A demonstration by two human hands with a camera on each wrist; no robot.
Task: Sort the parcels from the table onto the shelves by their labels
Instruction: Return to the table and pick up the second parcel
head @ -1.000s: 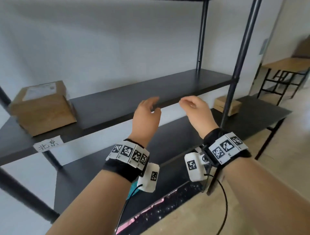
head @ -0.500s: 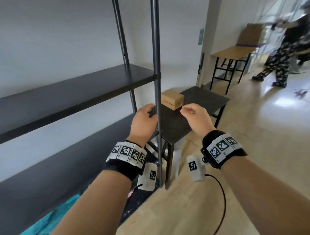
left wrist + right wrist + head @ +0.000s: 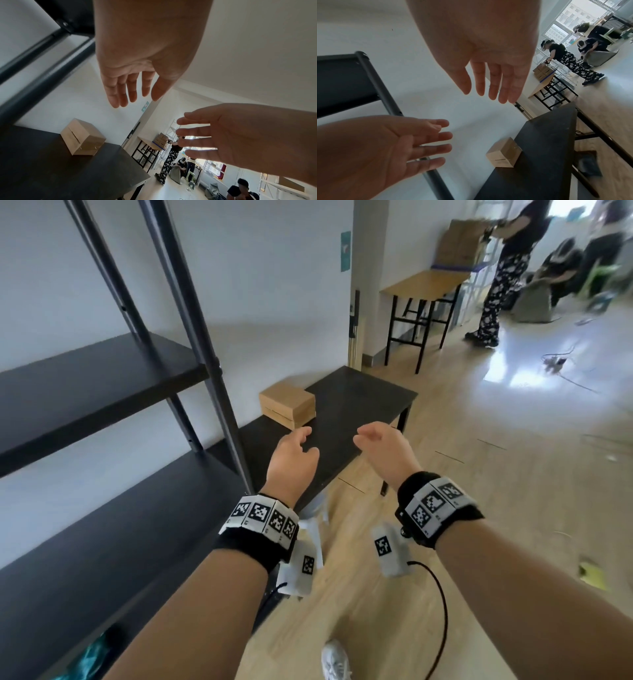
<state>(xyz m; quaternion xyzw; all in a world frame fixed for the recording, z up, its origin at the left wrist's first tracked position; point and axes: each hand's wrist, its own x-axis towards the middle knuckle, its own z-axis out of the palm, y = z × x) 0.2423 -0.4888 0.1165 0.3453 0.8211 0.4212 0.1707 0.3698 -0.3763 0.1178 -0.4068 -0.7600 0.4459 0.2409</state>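
Hands raised over table (image 3: 370,395): left hand (image 3: 291,463), right hand (image 3: 385,451) released, palms facing, near parcel (image 3: 287,404).

I'm holding both forearms out ahead of me, banded at the wrists. My left hand (image 3: 291,462) and right hand (image 3: 385,451) are hanging side by side in the air — palms turned toward each other, fingers relaxed and spread, gripping nothing.

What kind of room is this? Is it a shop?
Probably not a shop; it looks like a workroom for sorting parcels. There is a bare black metal shelf rack, a cardboard parcel on a black table, and stacked boxes beyond.
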